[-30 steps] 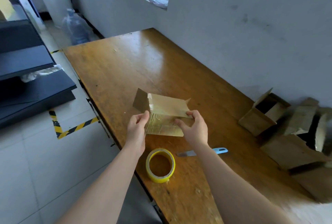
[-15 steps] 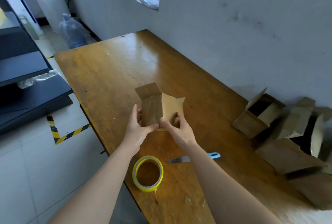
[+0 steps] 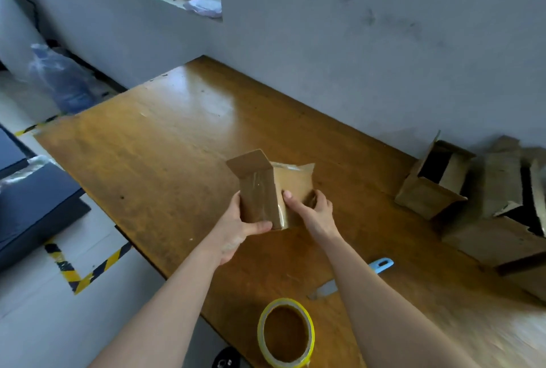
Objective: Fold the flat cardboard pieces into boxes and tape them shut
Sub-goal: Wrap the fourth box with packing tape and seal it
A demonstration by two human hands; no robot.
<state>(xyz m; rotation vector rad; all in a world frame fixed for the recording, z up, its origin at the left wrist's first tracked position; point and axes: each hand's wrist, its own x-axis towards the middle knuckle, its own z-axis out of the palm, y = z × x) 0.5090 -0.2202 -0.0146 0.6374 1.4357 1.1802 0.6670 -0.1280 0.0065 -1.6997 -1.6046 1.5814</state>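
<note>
A small brown cardboard box (image 3: 260, 190) stands on end over the wooden table (image 3: 165, 143), its faces glossy with clear tape and one flap sticking up at the top left. My left hand (image 3: 236, 226) grips its left side, thumb curled under the lower edge. My right hand (image 3: 313, 211) holds the right side, thumb on the front and fingers curled round the far face. A yellow-rimmed roll of tape (image 3: 286, 333) lies at the table's near edge, below my arms.
A knife with a light blue handle (image 3: 379, 265) lies partly under my right forearm. Several open and flattened cardboard boxes (image 3: 434, 181) pile up at the right against the grey wall. Dark shelving (image 3: 35, 205) and striped floor tape (image 3: 88, 273) are at the left.
The box has been turned from lying flat and wide to standing on end. Both hands shifted from its lower corners to its sides, and the view dropped closer.
</note>
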